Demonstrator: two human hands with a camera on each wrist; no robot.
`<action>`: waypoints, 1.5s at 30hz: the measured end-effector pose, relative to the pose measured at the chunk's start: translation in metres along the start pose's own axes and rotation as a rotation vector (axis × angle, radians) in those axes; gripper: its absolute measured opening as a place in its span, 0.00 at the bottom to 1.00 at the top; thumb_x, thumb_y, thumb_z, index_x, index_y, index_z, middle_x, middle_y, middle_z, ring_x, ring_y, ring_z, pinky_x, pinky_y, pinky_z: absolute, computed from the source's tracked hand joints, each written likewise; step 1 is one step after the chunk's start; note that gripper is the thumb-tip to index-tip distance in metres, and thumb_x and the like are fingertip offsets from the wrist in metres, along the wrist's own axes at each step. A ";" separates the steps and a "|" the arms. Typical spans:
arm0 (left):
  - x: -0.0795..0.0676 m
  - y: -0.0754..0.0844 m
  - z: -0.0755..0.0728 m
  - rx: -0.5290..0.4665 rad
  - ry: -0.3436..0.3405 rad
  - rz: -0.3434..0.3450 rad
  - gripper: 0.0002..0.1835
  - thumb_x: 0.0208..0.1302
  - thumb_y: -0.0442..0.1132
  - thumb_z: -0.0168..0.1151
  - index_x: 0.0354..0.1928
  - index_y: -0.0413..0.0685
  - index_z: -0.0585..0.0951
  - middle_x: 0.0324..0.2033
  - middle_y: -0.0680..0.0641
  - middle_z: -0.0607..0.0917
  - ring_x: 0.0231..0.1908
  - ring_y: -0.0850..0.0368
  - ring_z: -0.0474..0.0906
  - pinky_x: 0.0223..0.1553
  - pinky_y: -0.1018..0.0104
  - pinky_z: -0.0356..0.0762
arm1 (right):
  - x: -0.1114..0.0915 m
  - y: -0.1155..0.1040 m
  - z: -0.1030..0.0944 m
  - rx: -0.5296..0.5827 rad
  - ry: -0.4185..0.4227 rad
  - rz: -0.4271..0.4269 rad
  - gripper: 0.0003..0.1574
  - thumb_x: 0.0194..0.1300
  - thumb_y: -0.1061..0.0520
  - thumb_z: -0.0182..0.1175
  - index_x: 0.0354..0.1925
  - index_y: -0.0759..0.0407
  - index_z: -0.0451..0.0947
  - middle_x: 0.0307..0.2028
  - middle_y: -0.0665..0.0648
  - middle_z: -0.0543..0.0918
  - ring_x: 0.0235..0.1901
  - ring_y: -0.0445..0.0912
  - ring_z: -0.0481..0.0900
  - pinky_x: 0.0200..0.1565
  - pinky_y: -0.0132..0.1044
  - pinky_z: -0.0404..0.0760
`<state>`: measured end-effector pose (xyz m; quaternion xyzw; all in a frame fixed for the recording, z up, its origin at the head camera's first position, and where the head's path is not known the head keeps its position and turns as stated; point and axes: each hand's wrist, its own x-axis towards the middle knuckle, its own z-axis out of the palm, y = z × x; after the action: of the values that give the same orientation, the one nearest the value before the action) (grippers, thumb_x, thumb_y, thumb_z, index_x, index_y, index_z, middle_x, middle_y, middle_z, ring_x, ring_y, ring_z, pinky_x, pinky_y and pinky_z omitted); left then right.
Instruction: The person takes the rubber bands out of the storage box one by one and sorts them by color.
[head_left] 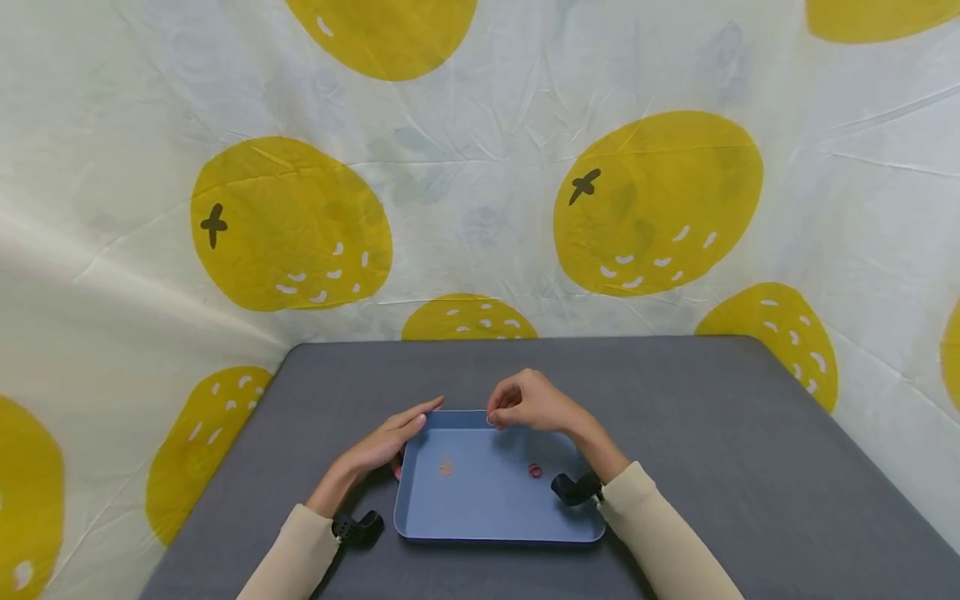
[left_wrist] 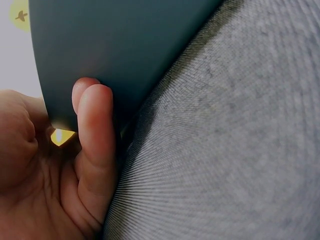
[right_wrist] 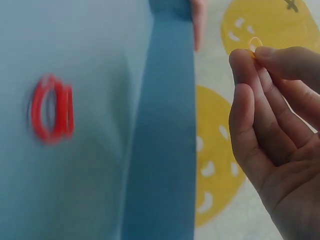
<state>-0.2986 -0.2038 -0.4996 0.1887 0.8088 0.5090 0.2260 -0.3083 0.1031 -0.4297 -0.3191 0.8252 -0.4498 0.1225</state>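
A shallow blue tray (head_left: 495, 508) lies on the grey table. At its back left corner my left hand (head_left: 386, 442) grips the edge, thumb by the rim and other fingers (left_wrist: 95, 125) against the outer wall. My right hand (head_left: 528, 402) is raised over the back rim, pinching a thin yellow-orange band (right_wrist: 255, 43) between thumb and forefinger. Below, a small cluster of red bands (right_wrist: 52, 109) lies on the right side of the tray floor. Several pale orange bands (head_left: 447, 468) lie on the left side.
Grey cloth covers the table (head_left: 360, 375) around the tray. Behind it and at the sides hangs a white curtain (head_left: 472, 225) printed with yellow fruit. Each wrist carries a black camera mount (head_left: 576, 489).
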 end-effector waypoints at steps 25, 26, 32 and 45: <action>-0.001 -0.007 -0.001 0.001 -0.004 0.052 0.25 0.78 0.51 0.38 0.73 0.73 0.56 0.74 0.52 0.58 0.35 0.48 0.82 0.17 0.48 0.79 | -0.090 0.038 -0.086 -0.086 0.205 0.065 0.07 0.60 0.53 0.67 0.34 0.55 0.85 0.31 0.55 0.86 0.31 0.52 0.83 0.35 0.44 0.83; 0.000 -0.007 -0.001 -0.003 -0.004 0.055 0.25 0.78 0.51 0.38 0.73 0.72 0.56 0.74 0.51 0.58 0.38 0.48 0.81 0.17 0.48 0.79 | -0.094 0.040 -0.089 -0.094 0.210 0.070 0.06 0.60 0.53 0.68 0.34 0.55 0.85 0.31 0.54 0.86 0.31 0.50 0.83 0.34 0.43 0.83; 0.000 -0.006 0.000 -0.016 -0.011 0.060 0.25 0.78 0.50 0.38 0.74 0.70 0.54 0.74 0.50 0.57 0.49 0.46 0.78 0.17 0.46 0.79 | -0.115 0.055 -0.107 -0.113 0.209 0.100 0.06 0.61 0.54 0.67 0.36 0.56 0.84 0.33 0.60 0.86 0.32 0.49 0.83 0.36 0.43 0.83; 0.001 -0.005 -0.004 0.005 -0.018 0.072 0.26 0.77 0.53 0.39 0.74 0.70 0.55 0.74 0.50 0.56 0.56 0.45 0.74 0.18 0.47 0.79 | -0.138 0.093 -0.128 -0.138 0.178 0.236 0.06 0.63 0.60 0.64 0.36 0.62 0.84 0.34 0.63 0.85 0.28 0.46 0.79 0.31 0.38 0.81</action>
<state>-0.3019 -0.2081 -0.5025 0.2230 0.8007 0.5130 0.2144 -0.3034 0.3121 -0.4452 -0.1866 0.8934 -0.4009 0.0788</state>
